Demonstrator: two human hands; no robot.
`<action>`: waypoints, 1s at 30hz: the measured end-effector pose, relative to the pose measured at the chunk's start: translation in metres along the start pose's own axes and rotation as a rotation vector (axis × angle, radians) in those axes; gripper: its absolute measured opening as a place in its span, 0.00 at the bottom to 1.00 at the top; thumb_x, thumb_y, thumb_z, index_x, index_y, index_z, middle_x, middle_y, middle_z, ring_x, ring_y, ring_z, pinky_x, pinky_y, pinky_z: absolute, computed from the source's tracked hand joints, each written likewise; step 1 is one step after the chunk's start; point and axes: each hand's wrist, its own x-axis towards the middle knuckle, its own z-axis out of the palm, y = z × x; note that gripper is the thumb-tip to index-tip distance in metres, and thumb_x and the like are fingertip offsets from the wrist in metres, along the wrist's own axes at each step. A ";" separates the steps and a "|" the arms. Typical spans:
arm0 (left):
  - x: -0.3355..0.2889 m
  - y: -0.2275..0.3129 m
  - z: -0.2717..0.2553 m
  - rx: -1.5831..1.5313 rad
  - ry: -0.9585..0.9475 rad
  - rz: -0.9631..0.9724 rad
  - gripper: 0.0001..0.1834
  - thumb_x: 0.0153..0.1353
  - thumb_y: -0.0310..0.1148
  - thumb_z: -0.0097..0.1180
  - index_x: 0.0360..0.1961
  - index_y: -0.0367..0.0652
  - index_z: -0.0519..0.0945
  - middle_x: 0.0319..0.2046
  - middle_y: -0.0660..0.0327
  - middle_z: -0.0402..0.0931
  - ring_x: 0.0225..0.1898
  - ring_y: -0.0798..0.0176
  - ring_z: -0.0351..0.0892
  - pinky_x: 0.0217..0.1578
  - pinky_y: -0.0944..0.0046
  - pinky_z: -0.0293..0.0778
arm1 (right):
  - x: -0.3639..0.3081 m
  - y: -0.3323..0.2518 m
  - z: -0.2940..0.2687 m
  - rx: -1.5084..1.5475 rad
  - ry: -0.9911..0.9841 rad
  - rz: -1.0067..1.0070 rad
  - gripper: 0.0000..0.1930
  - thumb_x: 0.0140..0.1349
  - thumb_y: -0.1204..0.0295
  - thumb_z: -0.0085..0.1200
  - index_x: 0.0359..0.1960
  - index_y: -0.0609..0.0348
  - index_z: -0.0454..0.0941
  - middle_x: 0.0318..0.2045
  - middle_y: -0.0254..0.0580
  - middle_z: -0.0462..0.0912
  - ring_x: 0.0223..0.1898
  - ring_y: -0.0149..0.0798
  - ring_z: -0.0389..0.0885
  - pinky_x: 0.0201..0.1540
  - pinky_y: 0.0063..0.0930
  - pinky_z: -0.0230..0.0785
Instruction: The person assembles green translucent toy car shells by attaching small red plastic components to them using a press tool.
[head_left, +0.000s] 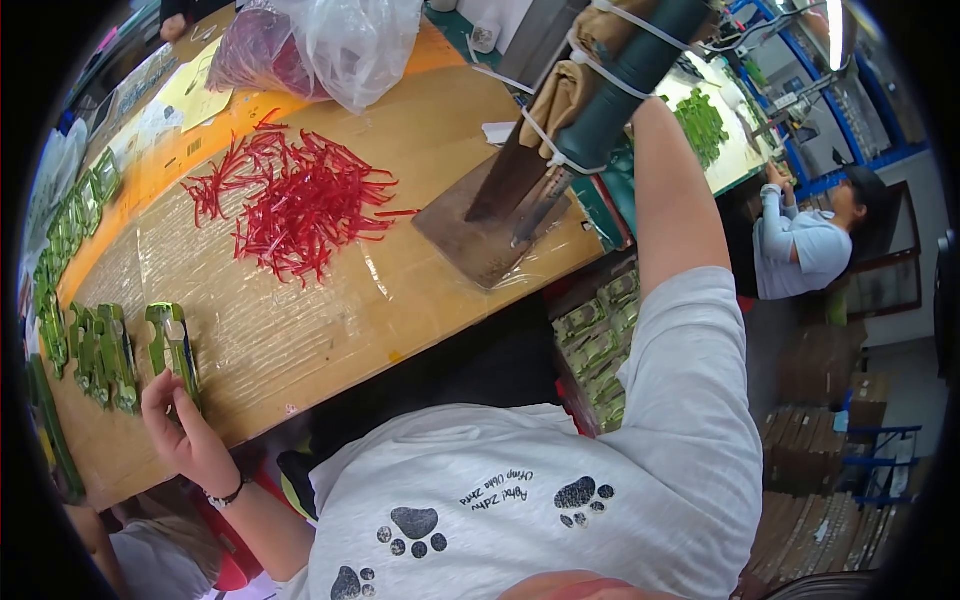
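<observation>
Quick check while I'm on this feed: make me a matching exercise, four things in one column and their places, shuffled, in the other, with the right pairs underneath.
Things
1. Red strips
2. Clear bag
3. Left hand
4. Brown plate

Places
A. At the near end of a green part
B. At the table's near edge, below a green tube
C. In a loose heap out on the tabletop
D. At the far side of the table, beyond the heap

Right pairs: 1-C, 2-D, 3-A, 4-B
</observation>
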 end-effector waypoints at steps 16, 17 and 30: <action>0.004 0.001 0.007 -0.009 -0.035 0.062 0.12 0.65 0.19 0.48 0.48 0.33 0.76 0.39 0.60 0.75 0.40 0.68 0.72 0.47 0.70 0.67 | -0.097 0.025 0.019 1.120 0.289 -0.363 0.31 0.62 0.54 0.51 0.58 0.70 0.71 0.53 0.55 0.75 0.54 0.50 0.71 0.60 0.40 0.61; 0.003 0.002 0.006 0.005 -0.031 0.061 0.12 0.65 0.19 0.48 0.48 0.33 0.76 0.38 0.60 0.75 0.40 0.68 0.71 0.47 0.70 0.67 | -0.115 0.022 0.034 1.189 0.239 -0.337 0.32 0.63 0.54 0.50 0.60 0.70 0.69 0.56 0.58 0.73 0.58 0.51 0.68 0.62 0.39 0.57; 0.005 0.004 0.009 0.051 -0.046 0.099 0.12 0.64 0.20 0.48 0.48 0.34 0.76 0.38 0.61 0.75 0.40 0.69 0.71 0.45 0.70 0.67 | -0.072 0.009 0.072 0.260 0.369 -0.129 0.43 0.63 0.39 0.40 0.64 0.71 0.62 0.67 0.74 0.53 0.68 0.67 0.53 0.69 0.55 0.43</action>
